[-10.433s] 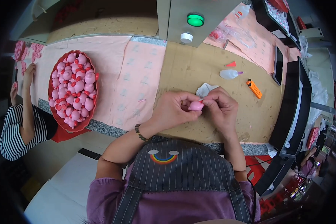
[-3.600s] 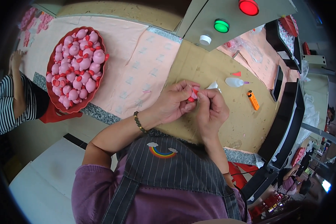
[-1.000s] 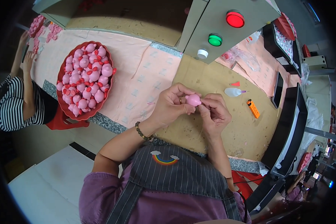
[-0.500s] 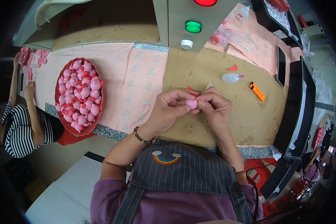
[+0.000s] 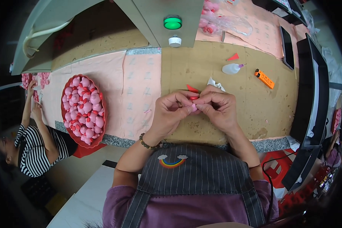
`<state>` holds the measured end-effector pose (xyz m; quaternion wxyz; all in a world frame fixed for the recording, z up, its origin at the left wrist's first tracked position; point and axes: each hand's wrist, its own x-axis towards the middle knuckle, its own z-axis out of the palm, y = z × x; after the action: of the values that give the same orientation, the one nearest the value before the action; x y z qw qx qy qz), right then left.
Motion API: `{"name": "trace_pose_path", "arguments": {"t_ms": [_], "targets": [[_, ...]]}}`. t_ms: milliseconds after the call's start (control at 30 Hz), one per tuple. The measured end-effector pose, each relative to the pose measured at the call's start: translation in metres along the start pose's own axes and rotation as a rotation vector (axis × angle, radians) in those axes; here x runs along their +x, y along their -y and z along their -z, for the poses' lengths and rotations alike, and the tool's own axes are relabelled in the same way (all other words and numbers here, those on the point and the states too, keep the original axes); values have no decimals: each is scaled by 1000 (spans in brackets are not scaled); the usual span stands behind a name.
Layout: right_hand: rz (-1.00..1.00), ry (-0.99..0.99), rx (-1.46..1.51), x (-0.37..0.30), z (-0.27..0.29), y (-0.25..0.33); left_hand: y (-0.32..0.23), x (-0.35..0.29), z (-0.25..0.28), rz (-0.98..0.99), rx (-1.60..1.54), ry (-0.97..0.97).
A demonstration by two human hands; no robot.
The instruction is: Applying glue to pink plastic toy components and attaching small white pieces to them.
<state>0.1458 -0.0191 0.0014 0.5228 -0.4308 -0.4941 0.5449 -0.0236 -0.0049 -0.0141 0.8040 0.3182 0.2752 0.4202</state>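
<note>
My left hand (image 5: 171, 111) and my right hand (image 5: 216, 107) meet over the brown board (image 5: 254, 102), fingertips pinched together on a small pink toy piece (image 5: 194, 108) with a red part at its top. Most of the piece is hidden by my fingers. A red scrap (image 5: 191, 89) and a crumpled white tissue (image 5: 216, 82) lie just beyond my hands. A red tray (image 5: 101, 114) heaped with several similar pink-and-red pieces sits to my left on the pink cloth (image 5: 136, 91).
A small glue bottle (image 5: 231, 68), an orange lighter (image 5: 264, 79) and a red triangle (image 5: 233, 57) lie at the right. A post with a green lamp (image 5: 172, 22) stands behind. A person in a striped top (image 5: 36, 152) works at far left. Dark trays (image 5: 311, 87) line the right edge.
My hands stay joined on the pink piece; the fingers have closed more over it, hiding it. The view has shifted slightly, and the person at left has raised both arms.
</note>
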Motion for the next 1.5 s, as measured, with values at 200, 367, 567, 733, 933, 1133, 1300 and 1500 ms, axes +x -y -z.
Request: {"name": "trace_pose_path", "arguments": {"t_ms": [200, 367, 567, 733, 933, 1133, 1300, 1500], "targets": [[-4, 38, -45, -1, 3, -2, -3, 0, -1, 5, 17, 9], [-66, -6, -21, -1, -1, 3, -2, 1, -2, -32, 76, 7], [-47, -24, -8, -2, -4, 4, -2, 2, -3, -15, 81, -13], [-38, -21, 1, -2, -4, 5, -4, 2, -5, 3, 121, -35], [-47, -24, 3, -3, -4, 5, -5, 3, -6, 7, 121, -36], [-63, -27, 10, -3, -4, 5, -7, 2, -7, 18, 101, -38], [-66, -23, 13, -2, -5, 7, -6, 1, -4, 24, 76, -28], [-53, -14, -14, -3, -4, 7, -7, 0, -4, 34, 57, 4]]}}
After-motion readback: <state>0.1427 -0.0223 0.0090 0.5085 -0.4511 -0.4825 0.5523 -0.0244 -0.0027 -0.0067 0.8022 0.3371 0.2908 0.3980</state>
